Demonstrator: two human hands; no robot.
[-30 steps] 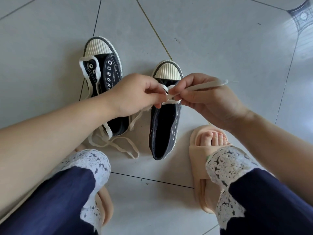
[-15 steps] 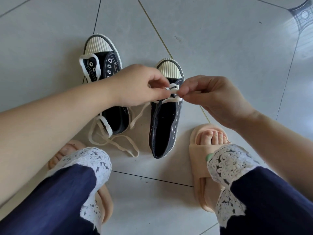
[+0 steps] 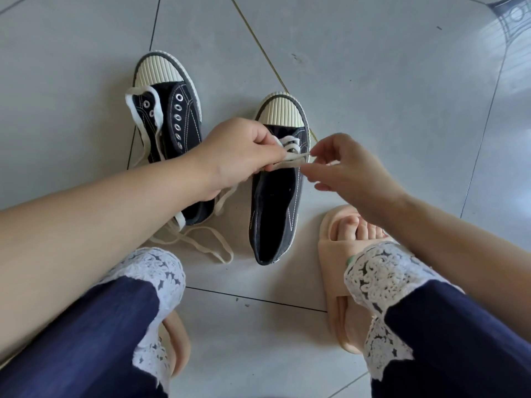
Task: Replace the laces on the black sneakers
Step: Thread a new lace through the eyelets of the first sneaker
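One lace [image 3: 293,161] spans left fingers [image 3: 267,156] to right fingers [image 3: 319,152] over the sneaker [image 3: 273,214].

Left grip [image 3: 238,156] and right grip [image 3: 353,170] (fingertips nearly meeting) pinch one lace [image 3: 290,161].

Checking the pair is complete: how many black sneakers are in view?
2. The left sneaker lies upper left; the right sneaker lies beside it at centre, its lace partly threaded.
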